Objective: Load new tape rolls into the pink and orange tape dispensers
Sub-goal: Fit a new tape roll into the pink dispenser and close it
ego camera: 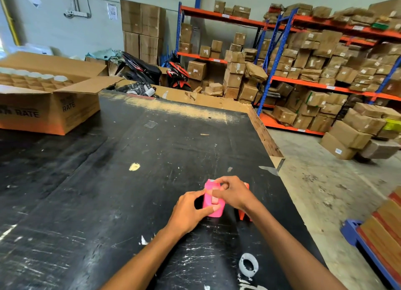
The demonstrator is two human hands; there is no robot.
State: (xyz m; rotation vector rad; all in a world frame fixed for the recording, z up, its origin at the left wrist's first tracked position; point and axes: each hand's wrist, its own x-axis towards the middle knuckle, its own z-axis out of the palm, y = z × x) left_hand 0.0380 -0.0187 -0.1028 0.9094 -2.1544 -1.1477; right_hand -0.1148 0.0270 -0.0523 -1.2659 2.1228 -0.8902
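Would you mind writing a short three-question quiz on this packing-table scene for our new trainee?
1. True or false: both hands are on the pink dispenser.
2. Where does the orange dispenser stand relative to the pink one? A) left of it B) right of it, partly behind the right hand C) inside the cardboard box
3. Which object lies on the black table near the right forearm?

Key
1. True: the left hand grips its side and the right hand works at its top.
2. B
3. A grey ring, lying flat.
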